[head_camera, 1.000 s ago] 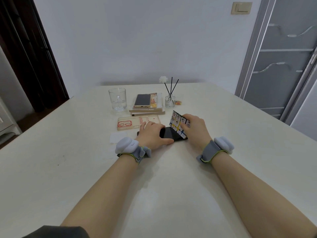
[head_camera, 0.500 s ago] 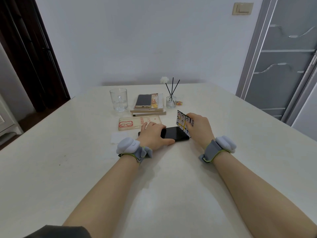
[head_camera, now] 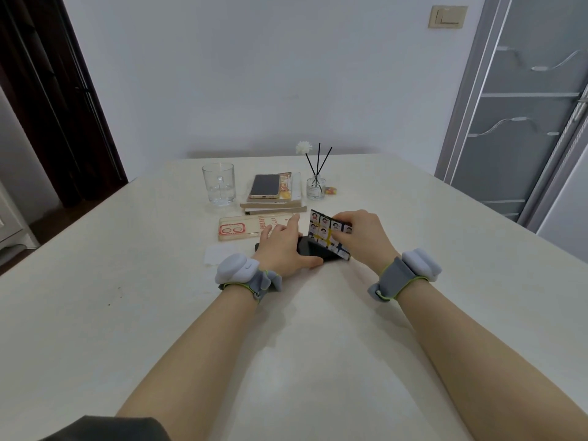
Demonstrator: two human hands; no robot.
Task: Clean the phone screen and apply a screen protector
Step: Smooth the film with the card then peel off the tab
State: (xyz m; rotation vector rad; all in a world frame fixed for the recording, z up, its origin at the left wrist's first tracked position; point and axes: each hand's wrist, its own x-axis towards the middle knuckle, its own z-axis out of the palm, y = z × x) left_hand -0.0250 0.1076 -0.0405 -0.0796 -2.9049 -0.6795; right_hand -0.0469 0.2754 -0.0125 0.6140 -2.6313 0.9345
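A black phone (head_camera: 313, 249) lies flat on the white table (head_camera: 286, 345), screen up. My left hand (head_camera: 281, 249) rests on its left half, fingers spread, thumb along the near edge, pressing it down. My right hand (head_camera: 359, 237) grips a stiff card printed with small portrait photos (head_camera: 327, 232), tilted on edge with its lower edge against the right part of the screen. A white wipe or film sheet (head_camera: 219, 253) lies left of my left wrist. The clear phone case with a red camera ring (head_camera: 248, 228) sits just beyond the phone.
At the back stand a glass mug (head_camera: 219, 183), a second phone (head_camera: 265, 186) on stacked booklets (head_camera: 275, 203), and a reed diffuser bottle (head_camera: 315, 186) with small candies beside it. A dark doorway is at left, a grey door at right.
The card in my right hand slid right along the screen half a second ago and has now come back toward the left. My left hand has stayed on the phone.
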